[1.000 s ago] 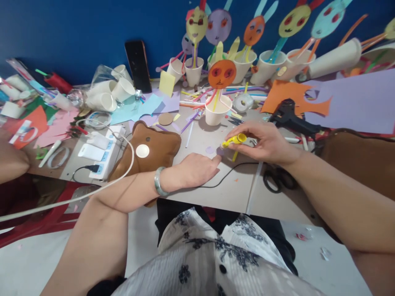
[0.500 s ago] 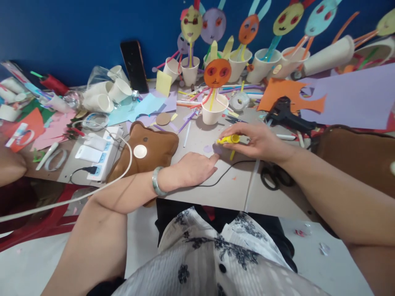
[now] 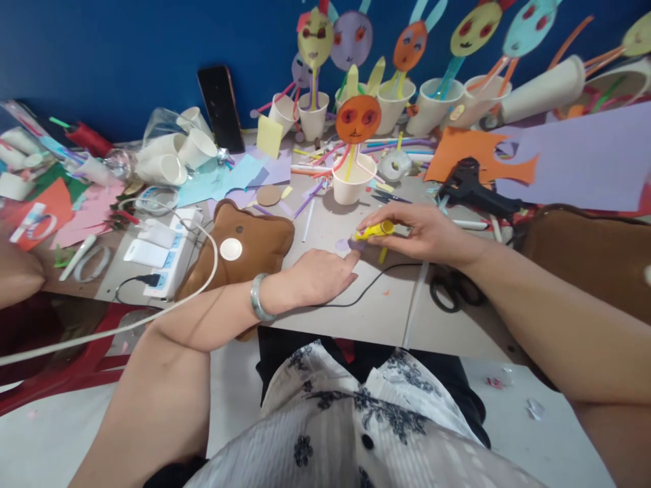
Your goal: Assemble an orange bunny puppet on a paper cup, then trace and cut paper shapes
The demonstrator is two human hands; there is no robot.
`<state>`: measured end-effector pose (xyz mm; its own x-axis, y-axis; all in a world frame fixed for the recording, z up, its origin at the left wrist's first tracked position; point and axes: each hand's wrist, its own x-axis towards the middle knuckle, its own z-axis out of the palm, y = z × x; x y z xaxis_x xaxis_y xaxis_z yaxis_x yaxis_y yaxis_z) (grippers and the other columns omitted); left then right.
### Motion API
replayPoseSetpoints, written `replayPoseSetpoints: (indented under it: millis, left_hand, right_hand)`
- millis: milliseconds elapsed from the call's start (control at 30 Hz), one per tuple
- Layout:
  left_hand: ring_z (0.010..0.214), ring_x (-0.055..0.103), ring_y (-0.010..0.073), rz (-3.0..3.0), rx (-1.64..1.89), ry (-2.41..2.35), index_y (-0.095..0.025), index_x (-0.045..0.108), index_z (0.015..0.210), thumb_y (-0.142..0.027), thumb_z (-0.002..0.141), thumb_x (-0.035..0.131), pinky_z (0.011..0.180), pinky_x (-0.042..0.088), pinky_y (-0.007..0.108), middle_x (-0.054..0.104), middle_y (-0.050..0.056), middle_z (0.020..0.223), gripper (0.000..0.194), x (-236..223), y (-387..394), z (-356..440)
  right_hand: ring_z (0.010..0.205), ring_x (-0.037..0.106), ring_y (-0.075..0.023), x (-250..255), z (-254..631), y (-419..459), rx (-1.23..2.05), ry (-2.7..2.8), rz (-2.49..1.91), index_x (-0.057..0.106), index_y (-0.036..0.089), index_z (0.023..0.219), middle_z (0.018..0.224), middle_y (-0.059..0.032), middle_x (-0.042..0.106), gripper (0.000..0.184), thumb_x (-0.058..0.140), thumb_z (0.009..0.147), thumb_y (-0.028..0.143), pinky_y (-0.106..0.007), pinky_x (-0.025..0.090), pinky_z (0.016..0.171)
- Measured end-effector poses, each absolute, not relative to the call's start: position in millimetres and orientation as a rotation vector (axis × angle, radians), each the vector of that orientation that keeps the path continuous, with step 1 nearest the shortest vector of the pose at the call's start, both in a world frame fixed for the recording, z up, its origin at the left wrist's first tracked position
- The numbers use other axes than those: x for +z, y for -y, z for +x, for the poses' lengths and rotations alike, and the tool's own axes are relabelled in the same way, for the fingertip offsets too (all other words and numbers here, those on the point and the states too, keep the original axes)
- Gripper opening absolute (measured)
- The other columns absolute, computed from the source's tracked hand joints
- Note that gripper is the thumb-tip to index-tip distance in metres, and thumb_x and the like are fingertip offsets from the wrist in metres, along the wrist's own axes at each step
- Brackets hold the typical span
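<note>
Pinched in the fingers of my right hand (image 3: 420,234) is a yellow glue stick (image 3: 376,231), its tip lowered to a small purple paper circle (image 3: 356,244) on the table. The index fingertip of my left hand (image 3: 325,276) holds down the near edge of that circle, with the other fingers curled in. A second, paler purple circle (image 3: 342,245) lies just left of it. Behind my hands stands a white paper cup (image 3: 353,184) carrying an orange paper face (image 3: 359,119) on straws. Black-handled scissors (image 3: 447,293) lie partly under my right forearm.
More cups with paper faces line the blue wall. A black glue gun (image 3: 475,186) rests on orange paper (image 3: 458,152) at right. On the left are a brown cushion-like pouch (image 3: 254,237), a power strip (image 3: 178,254) with cables, and a phone (image 3: 220,108). A thin black cord crosses the table.
The glue stick and my right fingers have shifted very slightly left over the purple circle. My left hand stays nearly in place.
</note>
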<state>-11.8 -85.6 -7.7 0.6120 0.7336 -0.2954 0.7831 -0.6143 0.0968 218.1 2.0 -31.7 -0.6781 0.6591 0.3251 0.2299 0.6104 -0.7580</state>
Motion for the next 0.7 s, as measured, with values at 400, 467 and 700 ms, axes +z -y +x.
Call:
replayPoseSetpoints:
  millis: [400, 467, 700]
  left_hand:
    - [0.102, 0.081, 0.0333, 2.605, -0.37, -1.231, -0.008, 0.051, 0.151, -0.033, 0.114, 0.04, 0.078, 0.056, 0.038, 0.082, 0.019, 0.105, 0.046, -5, 84, -13]
    - [0.102, 0.081, 0.0333, 2.597, -0.374, -1.242, -0.009, 0.051, 0.151, -0.033, 0.114, 0.04, 0.079, 0.057, 0.038, 0.082, 0.019, 0.105, 0.046, -4, 85, -12]
    - [0.101, 0.081, 0.0323, 2.58, -0.356, -1.251, -0.009, 0.053, 0.149, -0.034, 0.113, 0.042, 0.078, 0.055, 0.037, 0.082, 0.019, 0.103, 0.045, -4, 85, -13]
  right_hand:
    - [0.098, 0.08, -0.0274, -34, 216, -3, 0.951, 2.33, -0.663, 0.078, 0.034, 0.104, 0.107, -0.0027, 0.084, 0.016, 0.079, 0.093, 0.045, -0.044, 0.064, 0.086]
    - [0.102, 0.08, -0.0275, -34, 217, -3, 0.948, 2.254, -0.673, 0.077, 0.035, 0.103, 0.11, -0.0024, 0.083, 0.016, 0.08, 0.093, 0.046, -0.045, 0.065, 0.09]
    - [0.105, 0.079, -0.0273, -19, 224, -4, 1.084, 2.245, -0.662, 0.077, 0.034, 0.1, 0.109, -0.0043, 0.083, 0.019, 0.081, 0.092, 0.05, -0.048, 0.065, 0.096]
